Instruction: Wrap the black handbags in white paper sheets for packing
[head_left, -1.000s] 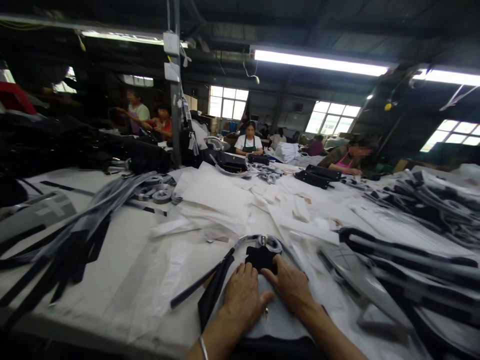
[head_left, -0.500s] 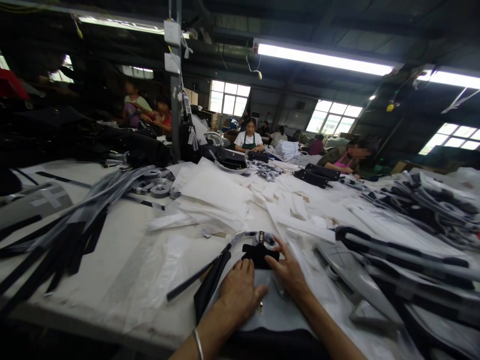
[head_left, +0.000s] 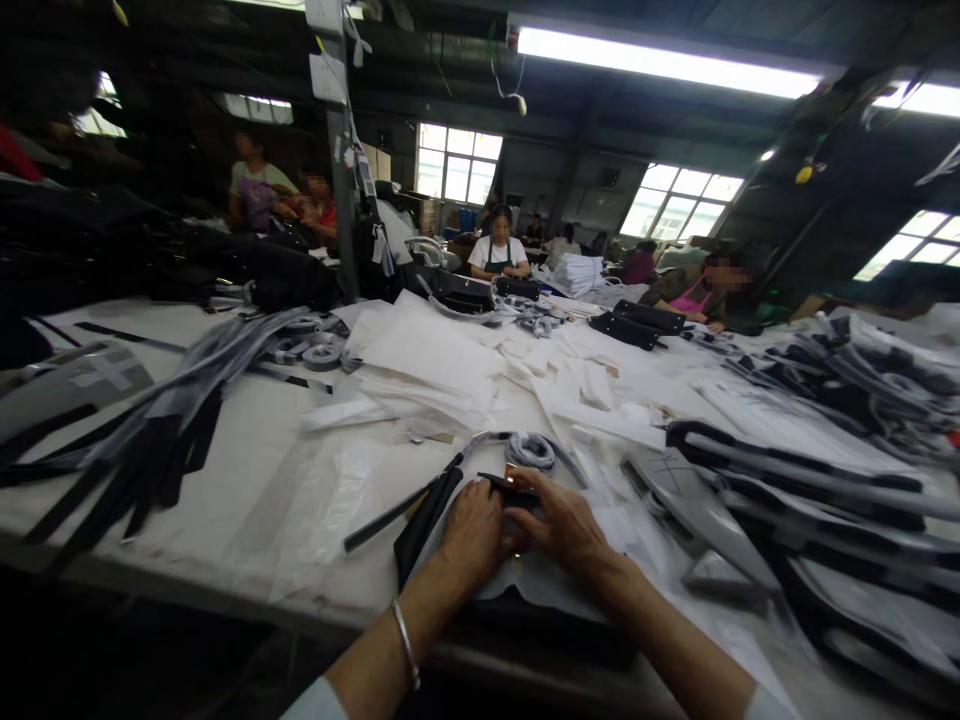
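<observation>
A black bag (head_left: 547,625) lies at the table's near edge, its front covered by a pale sheet (head_left: 517,578) with a small gold fitting showing. Both of my hands are at the bag's black flap (head_left: 517,492), which is raised and seen nearly edge-on. My left hand (head_left: 472,525) has its fingers bent over the flap's left side. From the right, my right hand (head_left: 559,515) pinches the flap, with its fingers across the top and the thumb below. Just beyond the flap lies a wrapped strap coil (head_left: 530,450). My hands hide much of the bag's front.
Wrapped black straps (head_left: 172,430) spread over the table's left side. White sheets (head_left: 427,350) are heaped ahead. Wrapped handles (head_left: 795,480) and a grey padded piece (head_left: 690,510) crowd the right. A co-worker (head_left: 499,250) sits across the table; several others work farther off.
The flap, earlier lying flatter and facing me, is now tilted up. My right hand has moved in toward my left and taken hold of it. The camera view has tipped downward.
</observation>
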